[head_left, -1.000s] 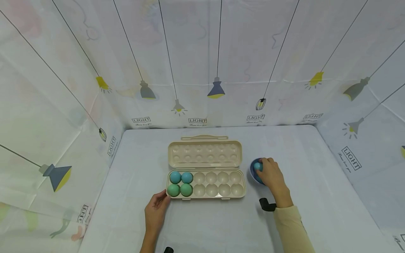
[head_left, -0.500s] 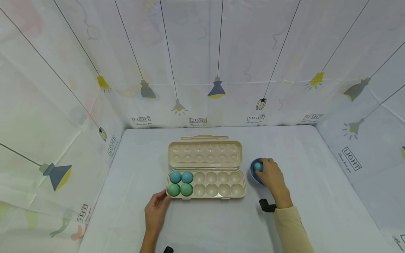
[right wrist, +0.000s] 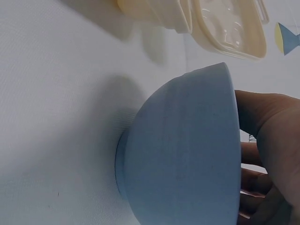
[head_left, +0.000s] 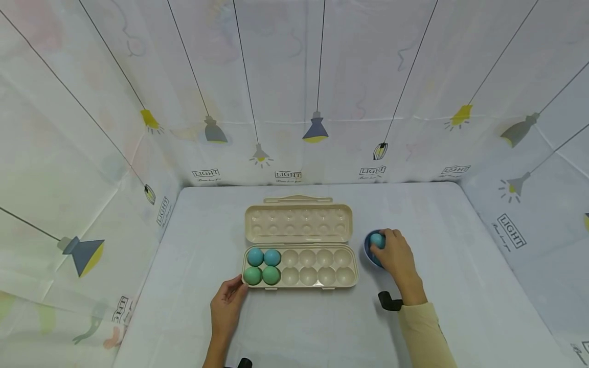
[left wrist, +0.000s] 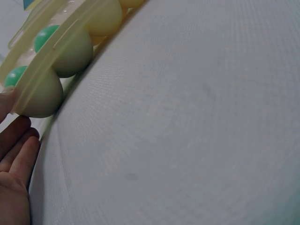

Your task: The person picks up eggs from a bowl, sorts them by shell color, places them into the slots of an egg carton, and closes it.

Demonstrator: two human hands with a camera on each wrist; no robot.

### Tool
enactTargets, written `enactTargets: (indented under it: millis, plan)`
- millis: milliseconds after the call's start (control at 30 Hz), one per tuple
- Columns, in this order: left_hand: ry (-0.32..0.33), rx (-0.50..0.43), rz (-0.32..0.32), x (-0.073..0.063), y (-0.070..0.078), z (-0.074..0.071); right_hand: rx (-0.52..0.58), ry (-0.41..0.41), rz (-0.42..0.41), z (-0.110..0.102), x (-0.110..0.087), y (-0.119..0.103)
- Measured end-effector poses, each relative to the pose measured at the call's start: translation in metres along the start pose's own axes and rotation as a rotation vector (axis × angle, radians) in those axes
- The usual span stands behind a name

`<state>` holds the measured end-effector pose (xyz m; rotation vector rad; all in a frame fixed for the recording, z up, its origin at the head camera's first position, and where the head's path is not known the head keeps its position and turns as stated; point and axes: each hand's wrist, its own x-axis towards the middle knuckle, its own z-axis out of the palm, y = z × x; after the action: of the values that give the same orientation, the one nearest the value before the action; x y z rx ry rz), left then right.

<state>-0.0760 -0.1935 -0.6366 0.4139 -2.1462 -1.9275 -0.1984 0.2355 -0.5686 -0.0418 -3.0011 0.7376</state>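
An egg carton (head_left: 299, 282) of cream plastic lies with its lid open. Two blue balls (head_left: 264, 257) and two green balls (head_left: 262, 276) fill the cups at its left end. At the carton's lower left corner is my left hand (head_left: 227, 306); in the left wrist view its thumb (left wrist: 6, 101) lies at the rim, with the fingers lower down by the end cup. My right hand (head_left: 397, 256) reaches into a blue bowl (right wrist: 187, 145) and pinches a blue ball (head_left: 377, 240) between thumb and fingers. The bowl wall hides the fingertips in the right wrist view.
The carton's lid (head_left: 298, 225) lies back behind the cups, several of which hold nothing. A white cloth covers the table (head_left: 303, 332). Behind it hangs a curtain (head_left: 294, 76) printed with lamps. A black wrist mount (head_left: 390, 301) sticks out beside the right sleeve.
My right hand and the blue ball in its grip have risen very slightly in the bowl. The left hand and the carton keep their places.
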Motion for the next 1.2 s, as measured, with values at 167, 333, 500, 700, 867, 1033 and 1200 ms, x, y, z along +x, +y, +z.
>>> enactTargets:
  millis: [167, 333, 500, 700, 867, 1033, 1200]
  plan:
    - [-0.002, -0.018, 0.025, 0.0, -0.003, -0.001, 0.026, 0.021, -0.003, 0.0, -0.001, 0.0]
    - [0.005, 0.007, -0.006, 0.0, -0.002, 0.0, 0.051, 0.053, -0.015, 0.0, -0.003, 0.0]
    - [0.011, 0.021, -0.032, -0.002, 0.005, 0.002, 0.073, 0.105, -0.034, -0.001, -0.004, -0.002]
    - [0.004, 0.011, -0.023, -0.006, 0.02, 0.003, 0.087, 0.166, -0.045, -0.005, -0.005, -0.008]
    - [0.007, 0.034, -0.014, -0.008, 0.025, 0.004, 0.105, 0.238, -0.031, -0.011, -0.006, -0.02]
    - [0.006, 0.031, -0.011, -0.008, 0.024, 0.004, 0.155, 0.324, -0.057, -0.016, -0.008, -0.039]
    - [0.001, 0.027, -0.02, -0.005, 0.016, 0.003, 0.186, 0.427, -0.184, -0.014, -0.01, -0.059]
